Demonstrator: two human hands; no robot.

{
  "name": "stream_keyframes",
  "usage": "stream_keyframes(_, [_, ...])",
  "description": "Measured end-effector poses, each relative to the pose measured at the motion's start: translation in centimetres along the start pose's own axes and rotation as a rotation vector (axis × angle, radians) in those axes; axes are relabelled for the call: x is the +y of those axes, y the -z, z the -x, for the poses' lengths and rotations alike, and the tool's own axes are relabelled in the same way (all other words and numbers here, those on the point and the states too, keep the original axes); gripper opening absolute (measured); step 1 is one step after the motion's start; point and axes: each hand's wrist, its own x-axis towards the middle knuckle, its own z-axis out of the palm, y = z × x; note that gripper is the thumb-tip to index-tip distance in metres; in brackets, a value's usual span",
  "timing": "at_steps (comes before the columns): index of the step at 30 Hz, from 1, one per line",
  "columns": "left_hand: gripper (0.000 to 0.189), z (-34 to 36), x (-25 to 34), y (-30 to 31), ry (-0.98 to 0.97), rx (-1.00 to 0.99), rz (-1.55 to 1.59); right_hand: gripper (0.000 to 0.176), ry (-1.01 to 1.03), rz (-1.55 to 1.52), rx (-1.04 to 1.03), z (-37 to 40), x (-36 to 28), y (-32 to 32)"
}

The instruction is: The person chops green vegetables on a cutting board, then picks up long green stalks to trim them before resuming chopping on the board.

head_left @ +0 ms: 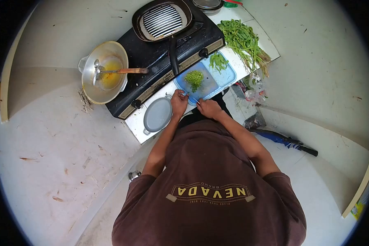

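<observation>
White-tiled counter (136, 124) along a pale wall, carrying a black two-knob gas stove (145, 57). On the stove: one black square pan (162, 21) with a ridged base; one round metal wok (110, 92) at the left end, a wooden-handled ladle (129, 70) inside. In front: one grey oval two-handled dish (158, 114); one light-blue plastic tray (229, 74) bearing a heap of finely chopped greens (194, 79) and, right of it, loose green leaves (218, 62). Beyond the tray, one bunch of leafy green stalks (242, 37). Right hand (209, 109): closed around a thin-bladed knife (195, 100) at the tray's near edge. Left hand (179, 102): fingers bent beside the blade; whether gripping anything, cannot tell.
</observation>
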Motion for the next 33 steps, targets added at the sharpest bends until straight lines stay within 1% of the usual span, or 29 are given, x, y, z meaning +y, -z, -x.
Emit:
stream_keyframes(2, [0.023,0.0,0.2,0.2,-0.019,0.008,-0.032,0.039,0.005,0.008,-0.009,-0.4,0.1,-0.1])
stream_keyframes(5, [0.023,-0.3,1.0,1.1,0.028,-0.015,-0.019,0.039,0.038,0.005,0.030,0.0,-0.2,0.1])
stream_keyframes(11, [0.025,-0.1,0.3,0.8,-0.043,-0.006,-0.017,0.039,0.002,0.000,0.034,0.3,0.3,-0.2])
stream_keyframes(14, [0.026,-0.1,-0.1,0.7,-0.079,-0.009,0.002,0.039,-0.051,-0.003,0.031,-0.1,0.1,0.2])
stream_keyframes(16, [0.026,0.2,0.4,0.9,-0.064,-0.024,-0.009,0.039,-0.047,-0.007,0.041,-0.3,0.3,0.5])
stream_keyframes(20, [0.026,0.3,0.5,1.0,-0.099,-0.033,-0.039,0.040,0.018,-0.008,0.056,0.3,0.7,0.3])
stream_keyframes(23, [0.027,0.1,-0.5,0.7,-0.107,-0.044,-0.047,0.040,0.054,-0.002,0.038,0.8,0.6,0.5])
stream_keyframes(26, [0.029,0.4,0.1,1.0,-0.096,-0.070,-0.030,0.040,0.057,0.031,0.042,0.9,0.6,0.8])
stream_keyframes(29, [0.033,0.5,-0.4,0.8,-0.129,-0.069,-0.031,0.040,0.026,0.026,0.029,0.6,0.8,1.1])
stream_keyframes(33, [0.036,1.0,0.1,0.8,-0.123,-0.051,0.044,0.037,-0.043,0.039,0.055,-0.5,1.5,2.1])
